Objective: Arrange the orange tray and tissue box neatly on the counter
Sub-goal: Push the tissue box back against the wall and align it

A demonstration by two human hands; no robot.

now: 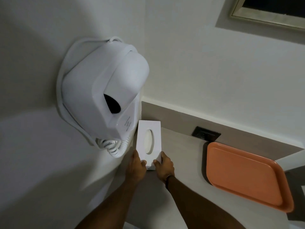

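Observation:
A white tissue box (156, 129) with an oval slot on top lies lengthwise on the pale counter (181, 162), close to the left wall and under the hair dryer. My left hand (136, 167) grips its near left corner and my right hand (164, 166) grips its near right corner, thumbs on top. The orange tray (244, 176) lies flat and empty on the counter to the right, well apart from the box, its far corner near the back ledge.
A white wall-mounted hair dryer (105, 90) with a coiled cord (115, 147) juts out just above the box's left side. A dark socket plate (206, 134) sits in the grey back ledge. A framed mirror (270, 12) hangs upper right.

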